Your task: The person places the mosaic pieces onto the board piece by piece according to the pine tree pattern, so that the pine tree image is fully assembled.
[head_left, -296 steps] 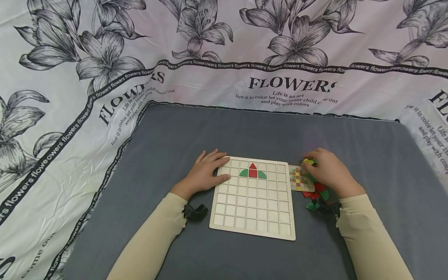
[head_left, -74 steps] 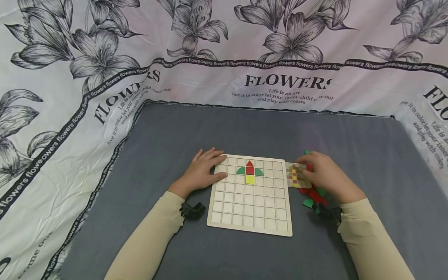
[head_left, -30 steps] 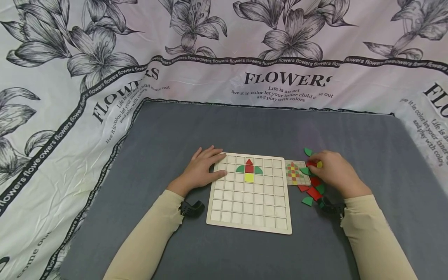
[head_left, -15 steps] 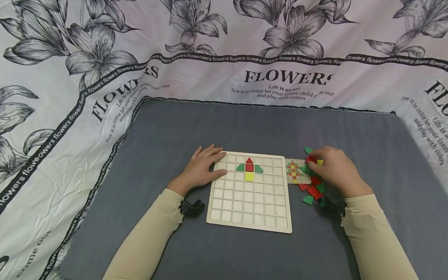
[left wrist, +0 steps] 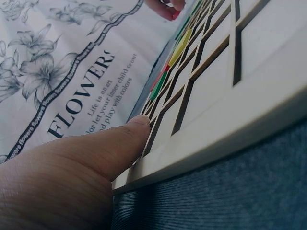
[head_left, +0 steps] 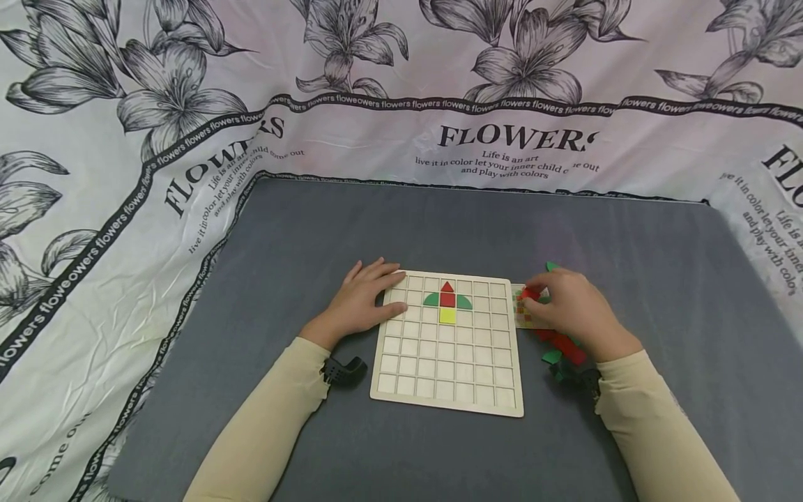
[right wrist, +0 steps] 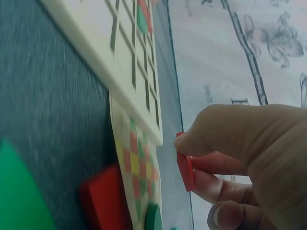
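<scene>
The left hand (head_left: 357,307), fingers spread and gripping nothing, rests on the left edge of the wooden board (head_left: 433,366), with grey tabletop (head_left: 401,226) stretching beyond the far edge and unfilled cells as open room below the yellow square (head_left: 447,316). The pattern card (right wrist: 135,165) adjoins the board's right rim; over it the right hand (head_left: 574,307) has just brought a pinched red piece (right wrist: 185,167) from the loose red pieces (head_left: 569,348), so that piece is picked but not yet placed.

Grey tabletop (head_left: 326,230) with a pale grid board (head_left: 447,362), checkered card (right wrist: 136,165), loose red and green pieces (head_left: 569,348).
</scene>
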The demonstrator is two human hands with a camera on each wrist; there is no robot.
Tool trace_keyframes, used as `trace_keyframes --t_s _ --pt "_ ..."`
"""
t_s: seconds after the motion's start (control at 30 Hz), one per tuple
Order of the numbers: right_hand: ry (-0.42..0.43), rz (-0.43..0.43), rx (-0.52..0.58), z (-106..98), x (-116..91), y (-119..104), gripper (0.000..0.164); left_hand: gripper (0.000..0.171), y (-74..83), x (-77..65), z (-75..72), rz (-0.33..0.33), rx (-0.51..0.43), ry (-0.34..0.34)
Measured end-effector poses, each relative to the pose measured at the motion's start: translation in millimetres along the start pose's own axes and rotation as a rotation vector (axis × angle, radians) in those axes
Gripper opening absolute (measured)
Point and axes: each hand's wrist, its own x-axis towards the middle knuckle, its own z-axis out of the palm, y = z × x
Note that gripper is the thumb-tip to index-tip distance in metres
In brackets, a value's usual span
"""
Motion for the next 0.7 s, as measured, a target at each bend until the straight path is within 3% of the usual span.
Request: trace_keyframes --t_s 0.5,0.7 --pt "-0.007 -0.144 -0.010 19.4 2.2 -32.3 0.019 0.067 0.0 0.6 -2.3 0.019 -0.017 -0.002" --pt "-0.037 -0.158 -0.016 26.2 5.8 -47.7 0.018 0.068 -0.3 -0.2 -2.0 0.020 -0.021 -0.006"
